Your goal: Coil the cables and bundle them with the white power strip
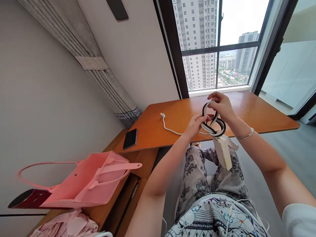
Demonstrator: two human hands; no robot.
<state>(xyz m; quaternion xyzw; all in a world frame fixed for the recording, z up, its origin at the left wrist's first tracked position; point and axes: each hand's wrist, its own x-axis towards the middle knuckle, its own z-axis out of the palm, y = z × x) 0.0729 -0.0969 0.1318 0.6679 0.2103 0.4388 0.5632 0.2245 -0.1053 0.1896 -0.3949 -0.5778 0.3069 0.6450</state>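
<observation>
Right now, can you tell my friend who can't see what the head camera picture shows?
A person's left hand and right hand hold a coiled black-and-white cable over a wooden desk, a white power strip hanging below. A phone and pink bag lie left.

table [247, 113]: warm orange-brown wood, plain
cables [214, 126]: black and white strands coiled together
power strip [223, 152]: cream white, plain
loose cord [168, 126]: white, with a white plug
phone [130, 138]: glossy black
bag [93, 181]: salmon pink, handles the same pink
cloth under the bag [66, 225]: pale pink
trousers [197, 174]: grey with a dark floral print
top [209, 217]: white with black line pattern and small coloured motifs
bracelet [245, 135]: silver
curtain [98, 65]: grey pleats, patterned black-and-white hem
window frame [172, 49]: black
</observation>
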